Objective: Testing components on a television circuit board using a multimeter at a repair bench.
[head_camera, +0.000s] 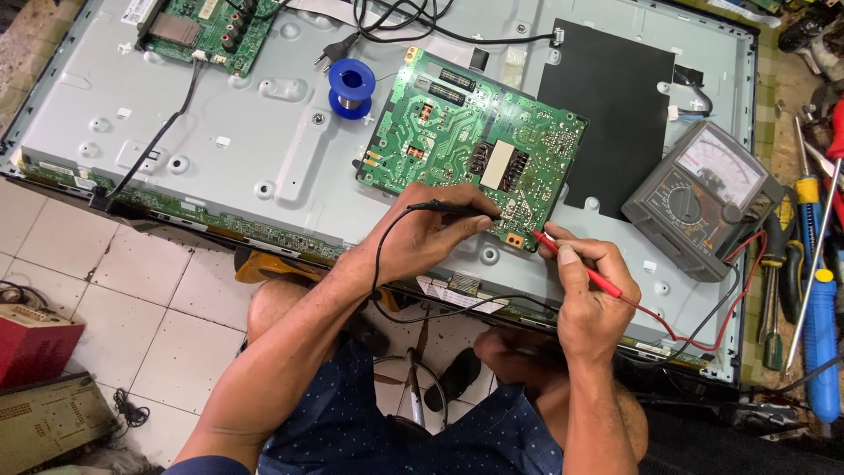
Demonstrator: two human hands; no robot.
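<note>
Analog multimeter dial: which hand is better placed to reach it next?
Right, probably. The right hand, holding the red probe, lies nearer the analog multimeter on that side. The left hand holds the black probe on the green circuit board, farther off.

Electronics repair workshop: multimeter (703, 198), screwdrivers (818, 299).

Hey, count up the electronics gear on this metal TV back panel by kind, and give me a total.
Green circuit boards: 2, one large under the hands, one at the top left
Test probes: 2, black in the left hand, red in the right hand
Analog multimeter: 1
Blue solder spool: 1
Total: 6
</note>
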